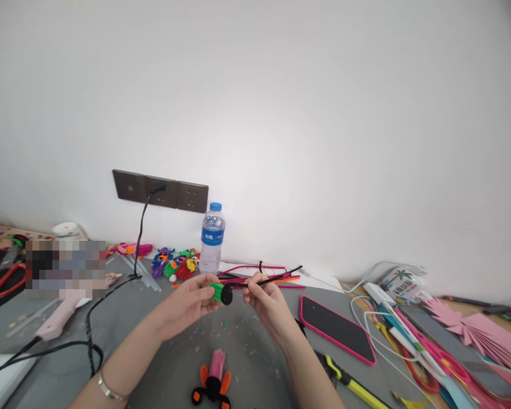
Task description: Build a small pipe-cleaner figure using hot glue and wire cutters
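Note:
In the head view, my left hand (196, 300) pinches a small green pipe-cleaner piece (217, 292) with a black coiled end (226, 295). A black pipe cleaner (276, 278) stretches from that coil to my right hand (262, 298), whose thumb and fingers are closed on it. Its free end points up to the right, beyond the fingers. Below, on the grey mat, lies a pink, black and orange pipe-cleaner figure (214, 382), touched by neither hand. Behind my hands are loose pink, orange and dark pipe cleaners (289, 286).
A water bottle (213, 241) stands by the wall beside several small pipe-cleaner figures (164, 262). Right of my hands lie a pink-cased phone (337, 329), a yellow-handled tool (360, 392) and white cables. A pink glue gun (59, 318) with its black cord lies left.

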A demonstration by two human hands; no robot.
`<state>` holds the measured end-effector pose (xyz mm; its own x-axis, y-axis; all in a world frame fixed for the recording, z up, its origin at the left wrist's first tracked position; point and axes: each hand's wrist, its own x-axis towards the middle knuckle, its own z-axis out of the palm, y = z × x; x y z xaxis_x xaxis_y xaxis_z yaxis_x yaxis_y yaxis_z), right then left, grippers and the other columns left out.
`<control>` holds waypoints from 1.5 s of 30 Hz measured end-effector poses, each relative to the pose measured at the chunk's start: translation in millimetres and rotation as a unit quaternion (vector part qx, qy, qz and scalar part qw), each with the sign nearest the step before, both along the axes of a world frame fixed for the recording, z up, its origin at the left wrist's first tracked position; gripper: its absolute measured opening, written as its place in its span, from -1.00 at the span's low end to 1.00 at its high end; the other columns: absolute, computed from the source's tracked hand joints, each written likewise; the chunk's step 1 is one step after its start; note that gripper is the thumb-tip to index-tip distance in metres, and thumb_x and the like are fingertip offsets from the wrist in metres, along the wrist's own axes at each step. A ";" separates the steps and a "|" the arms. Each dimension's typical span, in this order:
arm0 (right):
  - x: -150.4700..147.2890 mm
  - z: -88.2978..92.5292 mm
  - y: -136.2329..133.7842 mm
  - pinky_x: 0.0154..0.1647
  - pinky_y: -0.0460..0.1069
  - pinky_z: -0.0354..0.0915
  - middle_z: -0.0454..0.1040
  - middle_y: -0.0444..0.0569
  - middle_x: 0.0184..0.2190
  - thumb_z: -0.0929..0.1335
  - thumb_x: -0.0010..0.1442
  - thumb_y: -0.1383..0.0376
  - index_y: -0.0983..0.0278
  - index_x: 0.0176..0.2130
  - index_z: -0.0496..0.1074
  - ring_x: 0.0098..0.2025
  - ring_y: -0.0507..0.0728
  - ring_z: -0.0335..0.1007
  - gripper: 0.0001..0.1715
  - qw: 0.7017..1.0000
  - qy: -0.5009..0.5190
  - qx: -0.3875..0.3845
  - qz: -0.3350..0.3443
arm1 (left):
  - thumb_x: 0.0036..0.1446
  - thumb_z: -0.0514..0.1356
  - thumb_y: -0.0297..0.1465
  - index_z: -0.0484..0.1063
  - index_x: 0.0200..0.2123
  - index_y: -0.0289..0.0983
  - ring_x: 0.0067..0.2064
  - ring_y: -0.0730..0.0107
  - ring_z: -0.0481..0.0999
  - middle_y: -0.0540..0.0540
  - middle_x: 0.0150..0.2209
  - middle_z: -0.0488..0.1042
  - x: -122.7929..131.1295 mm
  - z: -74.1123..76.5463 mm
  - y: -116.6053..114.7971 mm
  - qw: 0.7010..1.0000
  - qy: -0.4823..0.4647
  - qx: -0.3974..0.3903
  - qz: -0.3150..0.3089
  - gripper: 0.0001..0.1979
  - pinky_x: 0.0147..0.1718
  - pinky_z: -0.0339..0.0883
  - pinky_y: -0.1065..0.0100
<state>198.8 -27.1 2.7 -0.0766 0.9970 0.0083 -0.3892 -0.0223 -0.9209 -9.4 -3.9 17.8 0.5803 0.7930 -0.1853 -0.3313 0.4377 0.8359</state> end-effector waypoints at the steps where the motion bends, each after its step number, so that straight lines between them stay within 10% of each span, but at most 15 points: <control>1: -1.1 0.2 -0.2 -0.38 -0.07 0.19 0.38 -0.13 -0.52 0.51 -0.05 0.05 0.26 -0.46 0.34 -0.48 0.01 0.25 -0.59 1.000 -0.003 0.002 0.003 | -0.06 0.41 -0.33 0.42 -0.28 -0.25 -0.31 0.43 0.49 -0.03 -0.34 0.48 0.0 -0.6 0.0 1.000 -0.011 -0.006 0.002 -0.70 -0.21 0.33 0.35; 23: -19.9 -0.3 -8.3 -0.36 -0.03 0.28 0.41 -0.09 -0.49 0.41 0.13 0.23 0.25 -0.44 0.39 -0.41 0.08 0.35 -0.82 0.958 -0.203 0.182 -0.084 | -0.13 0.40 -0.50 0.40 -0.46 -0.25 -0.24 0.40 0.53 0.04 -0.41 0.48 13.2 -3.2 2.2 0.977 -0.036 -0.033 0.207 -0.79 -0.06 0.42 0.32; 36: -20.0 12.6 -18.7 -0.33 -0.04 0.35 0.50 -0.03 -0.45 0.37 0.19 0.22 0.28 -0.39 0.45 -0.38 0.11 0.45 -0.82 0.932 -0.283 0.220 -0.053 | -0.02 0.31 -0.21 0.29 -0.46 -0.24 -0.43 0.45 0.35 0.10 -0.52 0.30 11.9 -9.5 2.1 0.939 0.197 0.222 0.176 -0.72 -0.41 0.23 0.44; 45: -10.8 8.2 -12.9 -0.51 -0.10 0.23 0.35 -0.18 -0.64 0.32 0.23 0.11 0.27 -0.39 0.35 -0.58 0.02 0.33 -0.71 0.950 -0.252 0.165 -0.080 | 0.01 0.29 -0.25 0.36 -0.40 -0.25 -0.39 0.36 0.43 0.03 -0.48 0.38 14.5 -4.1 -8.0 0.955 0.205 0.213 -0.033 -0.78 -0.35 0.30 0.36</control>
